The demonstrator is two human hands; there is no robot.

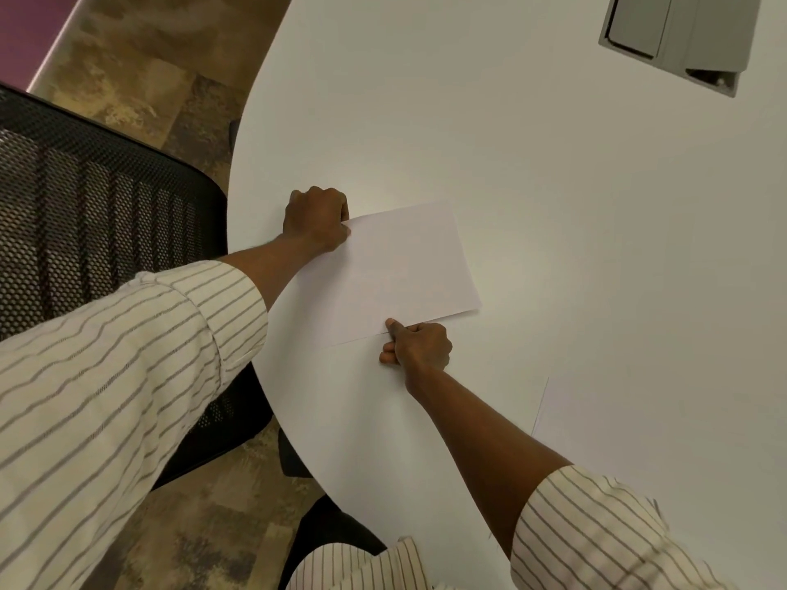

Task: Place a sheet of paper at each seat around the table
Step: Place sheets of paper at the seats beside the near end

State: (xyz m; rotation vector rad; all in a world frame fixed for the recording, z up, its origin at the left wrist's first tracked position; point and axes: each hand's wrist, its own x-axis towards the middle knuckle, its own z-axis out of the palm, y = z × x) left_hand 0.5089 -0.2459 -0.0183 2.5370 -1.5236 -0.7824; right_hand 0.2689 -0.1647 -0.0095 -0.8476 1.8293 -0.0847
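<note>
The right hand [419,347], the nearer one, pinched the near long edge of the sheet [409,270]. The sheet lay by the bench's [553,185] left edge, long axis pointing inward from the mesh chair [85,206]. Beyond, the left hand [317,217] pinched its far-left corner.

The white surface [553,198] curves round in front of me, and one sheet of paper [404,266] lies on it close to that rounded edge. A second sheet [664,440] lies further to my right, apart from the first, its edge only faintly visible against the white. At the far right a grey hatch [677,31] is set into the top.
</note>
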